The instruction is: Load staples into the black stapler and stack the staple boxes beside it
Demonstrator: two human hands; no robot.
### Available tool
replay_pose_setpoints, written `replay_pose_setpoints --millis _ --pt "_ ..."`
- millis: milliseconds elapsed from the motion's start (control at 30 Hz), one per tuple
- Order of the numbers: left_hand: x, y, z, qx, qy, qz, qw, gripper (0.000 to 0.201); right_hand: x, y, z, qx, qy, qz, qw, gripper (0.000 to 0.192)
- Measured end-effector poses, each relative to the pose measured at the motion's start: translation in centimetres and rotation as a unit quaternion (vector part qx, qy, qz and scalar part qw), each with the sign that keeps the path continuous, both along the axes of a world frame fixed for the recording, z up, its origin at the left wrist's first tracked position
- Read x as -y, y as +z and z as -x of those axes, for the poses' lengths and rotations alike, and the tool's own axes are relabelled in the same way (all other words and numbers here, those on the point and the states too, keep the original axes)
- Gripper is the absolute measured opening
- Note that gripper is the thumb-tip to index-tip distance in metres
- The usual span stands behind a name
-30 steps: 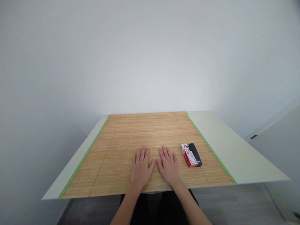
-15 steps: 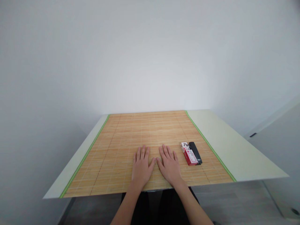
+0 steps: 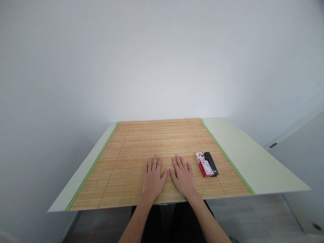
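Observation:
My left hand (image 3: 152,179) and my right hand (image 3: 183,177) lie flat, palms down, side by side on a bamboo mat (image 3: 141,145) near the table's front edge. Their fingers are spread and the thumbs almost touch. Neither hand holds anything. Just right of my right hand lies a small red and white box (image 3: 204,165), and a slim black object (image 3: 211,163) lies along its right side. Both rest on the mat, apart from my fingers.
The mat has green side edges and covers the middle of a pale table (image 3: 255,162). A plain white wall stands behind it. A white cabinet front (image 3: 301,152) is at the right. Grey floor shows below the table.
My hands stay flat in the same spot on the mat. The view has tilted slightly, so everything sits a little higher in the picture.

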State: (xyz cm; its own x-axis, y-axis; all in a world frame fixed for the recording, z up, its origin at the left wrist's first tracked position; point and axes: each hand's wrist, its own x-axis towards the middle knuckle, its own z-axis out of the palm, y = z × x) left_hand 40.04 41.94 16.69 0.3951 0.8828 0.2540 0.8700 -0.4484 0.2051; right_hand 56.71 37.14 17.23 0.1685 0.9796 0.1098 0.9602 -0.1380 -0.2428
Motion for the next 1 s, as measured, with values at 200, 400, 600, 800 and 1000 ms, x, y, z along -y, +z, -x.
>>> replay_pose_setpoints --millis 200,400,600,800,1000 --pt "0.02 -0.01 0.0 -0.003 0.003 -0.004 1.0 0.065 -0.01 -0.05 -0.02 -0.003 0.0 0.001 1.0 0.062" --pt "-0.03 -0.11 0.0 -0.003 0.005 -0.01 1.0 0.064 0.02 -0.42 -0.09 0.001 0.003 -0.014 1.0 0.061" --pt "-0.02 -0.26 0.04 0.0 0.005 -0.011 1.0 0.064 0.07 -0.49 -0.11 0.004 -0.001 -0.017 1.0 0.062" --pt "0.02 -0.26 0.09 0.005 0.005 -0.006 1.0 0.064 0.22 -0.45 -0.14 0.004 0.001 -0.016 1.0 0.061" --pt "0.02 -0.29 0.07 0.007 0.005 -0.003 1.0 0.064 0.16 -0.41 -0.16 0.005 0.001 -0.011 1.0 0.06"
